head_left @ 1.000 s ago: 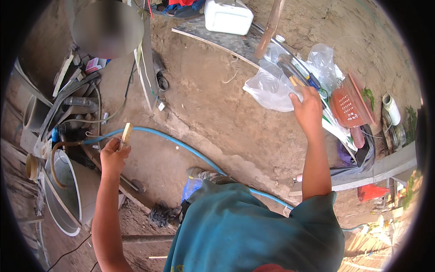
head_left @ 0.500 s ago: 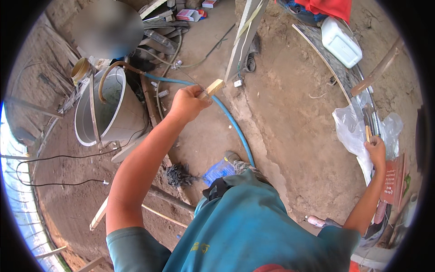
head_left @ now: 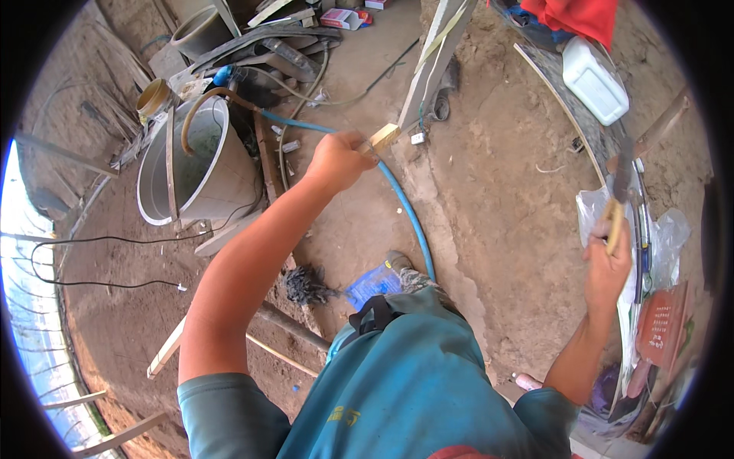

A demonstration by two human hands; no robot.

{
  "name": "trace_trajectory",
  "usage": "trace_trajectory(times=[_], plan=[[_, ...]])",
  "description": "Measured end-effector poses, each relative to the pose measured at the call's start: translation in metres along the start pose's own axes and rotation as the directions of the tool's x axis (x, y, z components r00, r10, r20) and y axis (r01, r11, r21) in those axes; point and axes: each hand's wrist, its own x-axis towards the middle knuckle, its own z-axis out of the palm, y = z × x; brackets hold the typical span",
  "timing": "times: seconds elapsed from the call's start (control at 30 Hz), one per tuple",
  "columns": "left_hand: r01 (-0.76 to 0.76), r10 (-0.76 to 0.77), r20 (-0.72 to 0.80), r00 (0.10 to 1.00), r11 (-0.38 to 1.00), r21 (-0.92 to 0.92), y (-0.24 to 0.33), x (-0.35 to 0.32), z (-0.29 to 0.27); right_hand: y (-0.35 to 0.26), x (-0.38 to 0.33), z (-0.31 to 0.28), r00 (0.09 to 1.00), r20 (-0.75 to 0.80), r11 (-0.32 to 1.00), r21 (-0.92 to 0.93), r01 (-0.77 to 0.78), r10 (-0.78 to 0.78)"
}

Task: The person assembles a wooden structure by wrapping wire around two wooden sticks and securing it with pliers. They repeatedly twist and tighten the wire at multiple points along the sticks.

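We see two hands, both closed. The left hand (head_left: 336,159) sits at 11 o'clock from the picture centre, fingers curled fully into a fist around one small pale wooden block (head_left: 384,137), which projects from the fist toward 2 o'clock. The block is rectangular, with a flat, light, sawn end.

The right hand (head_left: 608,268) sits at 3 o'clock, near the right rim, fingers wrapped tight around the yellowish wooden handle of one tool (head_left: 618,200). The tool's dark, flat metal blade rises toward 12 o'clock from the fist. We cannot tell the blade's exact kind.

Counts of nearby items:
- One blue hose (head_left: 404,206), smooth and round, curving across the ground beneath the left hand toward 6 o'clock.
- One grey metal tub (head_left: 218,172), conical, tipped on its side at 9 o'clock from the left hand.
- One white plastic jug (head_left: 595,80), boxy, at 1 o'clock.
- One clear plastic bag (head_left: 665,233), crinkled, just behind the right hand.
- One reddish flat packet (head_left: 664,325) at 4 o'clock.
- One black cable (head_left: 99,264), thin, looping over the soil at 9 o'clock.

The ground (head_left: 505,206) is dry, brown, compacted earth with a rough, cracked texture. We count one teal shirt (head_left: 413,382), woven fabric, at 6 o'clock.
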Motion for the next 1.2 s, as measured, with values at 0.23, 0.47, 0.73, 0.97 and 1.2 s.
trace_trajectory(times=[0.23, 0.47, 0.73, 0.97, 1.2], plan=[[0.074, -0.071, -0.045, 0.996, 0.994, 0.086, -0.002, 0.021, 0.014, -0.053, 0.003, 0.143, 0.692, 0.631, 0.656, -0.361, 0.663, -0.352], [0.105, -0.087, -0.137, 0.987, 0.986, 0.13, 0.006, 0.026, 0.021, -0.065, 0.013, 0.193, 0.644, 0.662, 0.302, -0.569, 0.764, -0.383], [0.095, -0.075, -0.152, 0.986, 0.987, 0.13, 0.011, 0.031, 0.031, -0.064, 0.016, 0.205, 0.668, 0.653, 0.275, -0.61, 0.743, -0.357], [0.1, -0.077, -0.156, 0.985, 0.984, 0.145, 0.013, 0.036, 0.036, -0.072, 0.022, 0.205, 0.663, 0.679, 0.294, -0.595, 0.748, -0.314], [0.115, -0.09, -0.168, 0.982, 0.982, 0.15, 0.016, 0.037, 0.036, -0.069, 0.027, 0.21, 0.63, 0.72, 0.279, -0.566, 0.775, -0.29]])
